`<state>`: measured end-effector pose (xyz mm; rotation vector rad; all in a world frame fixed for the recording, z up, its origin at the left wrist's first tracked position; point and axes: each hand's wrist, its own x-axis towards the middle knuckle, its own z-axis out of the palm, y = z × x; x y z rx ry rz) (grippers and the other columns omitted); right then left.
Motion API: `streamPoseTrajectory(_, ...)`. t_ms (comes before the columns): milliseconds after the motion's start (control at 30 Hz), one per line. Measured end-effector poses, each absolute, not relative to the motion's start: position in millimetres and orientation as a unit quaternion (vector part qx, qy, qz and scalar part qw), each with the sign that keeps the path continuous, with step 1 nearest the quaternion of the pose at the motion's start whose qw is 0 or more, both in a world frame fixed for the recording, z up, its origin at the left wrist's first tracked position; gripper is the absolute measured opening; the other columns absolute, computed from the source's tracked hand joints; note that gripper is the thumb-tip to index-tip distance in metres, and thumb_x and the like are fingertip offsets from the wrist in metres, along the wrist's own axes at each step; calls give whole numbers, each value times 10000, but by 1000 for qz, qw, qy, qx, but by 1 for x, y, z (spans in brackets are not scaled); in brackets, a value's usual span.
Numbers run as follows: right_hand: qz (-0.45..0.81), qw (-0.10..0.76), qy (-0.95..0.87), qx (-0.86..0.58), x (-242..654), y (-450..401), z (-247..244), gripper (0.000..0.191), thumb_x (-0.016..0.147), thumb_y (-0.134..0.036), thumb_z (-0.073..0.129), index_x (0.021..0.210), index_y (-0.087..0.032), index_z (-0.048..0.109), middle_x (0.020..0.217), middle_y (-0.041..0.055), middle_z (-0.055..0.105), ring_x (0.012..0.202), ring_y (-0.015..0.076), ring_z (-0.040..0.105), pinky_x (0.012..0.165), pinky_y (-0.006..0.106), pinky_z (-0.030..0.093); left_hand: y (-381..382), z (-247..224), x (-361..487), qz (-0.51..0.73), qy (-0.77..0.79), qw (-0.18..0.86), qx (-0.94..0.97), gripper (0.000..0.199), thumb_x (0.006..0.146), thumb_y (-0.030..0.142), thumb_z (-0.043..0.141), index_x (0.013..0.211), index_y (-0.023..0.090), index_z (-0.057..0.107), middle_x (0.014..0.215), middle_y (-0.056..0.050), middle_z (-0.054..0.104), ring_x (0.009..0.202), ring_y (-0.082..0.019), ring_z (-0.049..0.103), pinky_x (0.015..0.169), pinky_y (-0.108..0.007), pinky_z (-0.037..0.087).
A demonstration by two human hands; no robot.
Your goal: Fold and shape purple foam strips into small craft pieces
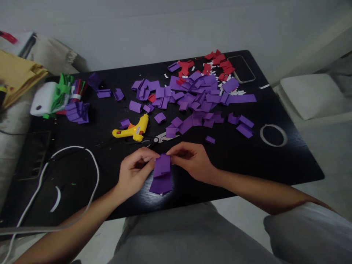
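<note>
Between my two hands is a folded purple paper piece (162, 167), made of overlapping flaps that widen toward the bottom. My left hand (137, 168) pinches its upper left edge between thumb and fingers. On the other side, my right hand (194, 161) pinches the upper right corner. Just beyond my hands lie scissors (156, 140), partly covered by a small purple paper. A yellow glue gun (133, 129) rests on its side to the left of them. Many folded purple papers (198, 91) are heaped farther back on the black table (247, 165).
Red paper scraps (218, 60) and a phone (241, 69) lie at the back right. A tape ring (273, 135) is on the right. At left are a white cable (96, 165), green paper bits (63, 88) and a white box (43, 99). A stool (310, 95) stands beyond the right edge.
</note>
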<state>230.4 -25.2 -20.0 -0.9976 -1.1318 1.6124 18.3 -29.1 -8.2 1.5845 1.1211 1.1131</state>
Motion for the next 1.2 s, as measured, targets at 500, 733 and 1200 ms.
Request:
streamPoseTrajectory(500,502,464,-608,-404,234,-29,-20,75,897,-174,763,903,-215,826,890,37,842,776,159,792,695,246,629,-30,-11,8,401,434,531,606,215,1042,348,612,1024,196,764,988,-62,770,882,-175,707,777,-261,554)
streamPoseTrajectory(733,447,464,-649,-405,234,-31,-19,113,925,-154,739,958,-233,813,907,17,845,782,148,801,702,235,644,-29,-6,21,382,453,563,575,125,897,245,810,1000,200,757,768,20,739,665,-94,665,638,-179,531)
streamPoseTrajectory(1200,525,462,-566,-436,230,-32,-24,162,884,-214,804,1040,-230,764,899,15,844,821,157,827,719,228,662,-27,-9,23,389,489,569,534,94,841,275,852,849,197,799,766,-5,767,671,-103,665,625,-185,531)
